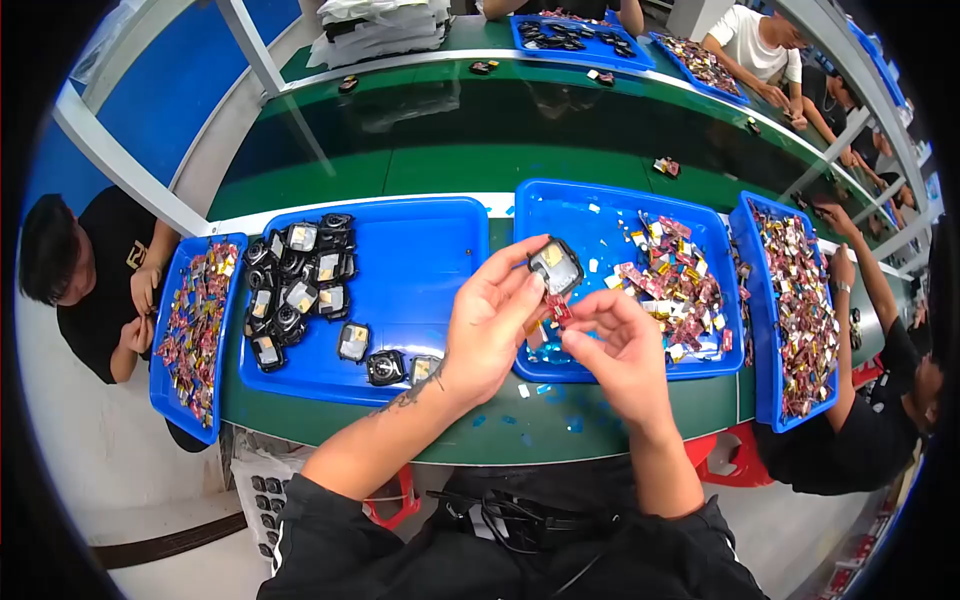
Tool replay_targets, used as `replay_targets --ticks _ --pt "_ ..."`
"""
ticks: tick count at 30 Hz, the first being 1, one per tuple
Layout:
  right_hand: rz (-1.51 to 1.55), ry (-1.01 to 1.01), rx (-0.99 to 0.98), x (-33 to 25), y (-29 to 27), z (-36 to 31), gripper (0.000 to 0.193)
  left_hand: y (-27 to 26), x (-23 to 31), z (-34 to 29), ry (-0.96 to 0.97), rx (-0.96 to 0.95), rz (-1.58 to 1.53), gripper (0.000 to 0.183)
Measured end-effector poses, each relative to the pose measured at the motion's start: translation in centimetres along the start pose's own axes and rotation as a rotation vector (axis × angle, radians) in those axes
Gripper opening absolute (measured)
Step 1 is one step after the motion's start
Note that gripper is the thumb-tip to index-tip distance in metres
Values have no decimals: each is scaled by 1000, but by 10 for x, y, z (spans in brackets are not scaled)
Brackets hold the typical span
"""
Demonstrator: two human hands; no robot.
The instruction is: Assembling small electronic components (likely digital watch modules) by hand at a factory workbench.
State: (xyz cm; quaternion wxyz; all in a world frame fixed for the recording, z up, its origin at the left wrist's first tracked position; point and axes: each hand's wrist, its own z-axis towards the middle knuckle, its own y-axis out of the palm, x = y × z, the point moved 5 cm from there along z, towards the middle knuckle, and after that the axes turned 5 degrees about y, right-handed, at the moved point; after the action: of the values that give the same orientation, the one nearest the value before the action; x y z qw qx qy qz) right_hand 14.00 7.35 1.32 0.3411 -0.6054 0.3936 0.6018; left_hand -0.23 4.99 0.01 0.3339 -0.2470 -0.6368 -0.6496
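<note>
My left hand (488,330) is closed around the edge of a black watch case (556,268), held tilted with its silvery inside facing up. A small red circuit board (558,309) hangs at the lower side of the case. My right hand (625,352) has thumb and forefinger pinched at that red board. Both hands are above the near left part of a blue tray (565,212), which holds a heap of small red boards and parts (670,275) on its right side. In another blue tray (425,265) to the left lie several similar watch cases (300,295).
Blue trays full of red parts stand at the far left (195,330) and right (795,300). A dark conveyor belt (400,120) crosses behind, with a few loose pieces on it. Co-workers sit at both sides and across. Blue film scraps lie on the green table (480,440).
</note>
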Motion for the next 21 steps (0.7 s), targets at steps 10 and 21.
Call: replay_targets --ticks 10,21 --pt "292 95 -39 -19 -7 -2 18 30 45 -12 593 -355 1043 42" --pt "-86 99 -33 -27 -15 -19 9 30 41 -15 757 -376 1230 35"
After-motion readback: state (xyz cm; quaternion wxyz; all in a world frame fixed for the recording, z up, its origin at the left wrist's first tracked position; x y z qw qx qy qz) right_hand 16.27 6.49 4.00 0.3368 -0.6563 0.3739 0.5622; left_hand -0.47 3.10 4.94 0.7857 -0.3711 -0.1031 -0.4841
